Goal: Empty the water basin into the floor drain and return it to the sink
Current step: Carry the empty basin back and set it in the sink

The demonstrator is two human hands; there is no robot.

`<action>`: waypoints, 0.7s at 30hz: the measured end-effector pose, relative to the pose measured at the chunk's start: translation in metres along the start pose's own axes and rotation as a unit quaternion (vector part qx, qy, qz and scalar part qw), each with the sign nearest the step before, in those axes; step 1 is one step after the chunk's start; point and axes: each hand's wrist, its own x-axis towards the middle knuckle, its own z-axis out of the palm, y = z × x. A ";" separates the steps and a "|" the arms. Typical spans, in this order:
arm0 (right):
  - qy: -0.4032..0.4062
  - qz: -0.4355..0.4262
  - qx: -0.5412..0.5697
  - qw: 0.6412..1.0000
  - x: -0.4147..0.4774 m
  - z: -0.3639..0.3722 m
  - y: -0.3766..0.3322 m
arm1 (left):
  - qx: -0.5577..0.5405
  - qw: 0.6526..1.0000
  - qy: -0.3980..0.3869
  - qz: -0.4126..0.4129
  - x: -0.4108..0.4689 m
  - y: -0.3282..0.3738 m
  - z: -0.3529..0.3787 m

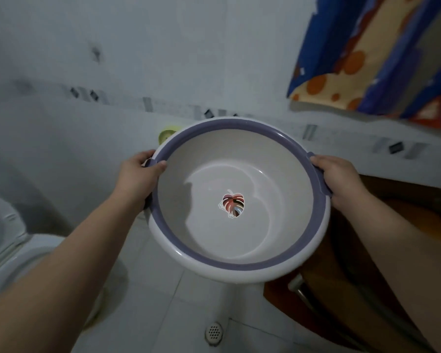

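**Head view: basin held in both hands over the bathroom floor**

Head camera looks down on a white basin with a purple rim band, held in the air between both hands and tipped slightly towards the camera. The left hand grasps the left rim, its fingers curled over the purple edge. The right hand clasps the purple handle on the right rim. A leaf sticker sits in the middle of the basin's bottom; I cannot tell whether any water lies over it. The floor drain is in the pale tiled floor below the basin's near edge. A white toilet stands at the left, and a blue and orange patterned cloth hangs at the upper right.
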 end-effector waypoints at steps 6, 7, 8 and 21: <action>0.074 0.003 0.000 0.997 -0.003 -0.096 0.006 | -0.005 0.997 -0.070 0.010 -0.014 0.016 0.088; 0.083 0.008 0.000 0.997 -0.004 -0.111 0.008 | -0.005 0.997 -0.080 0.013 -0.018 0.019 0.102; 0.096 0.012 0.000 0.995 -0.005 -0.132 0.009 | -0.004 0.995 -0.095 0.017 -0.024 0.024 0.122; 0.176 0.043 -0.009 0.983 0.009 -0.358 0.037 | 0.046 0.983 -0.177 0.018 -0.119 0.057 0.327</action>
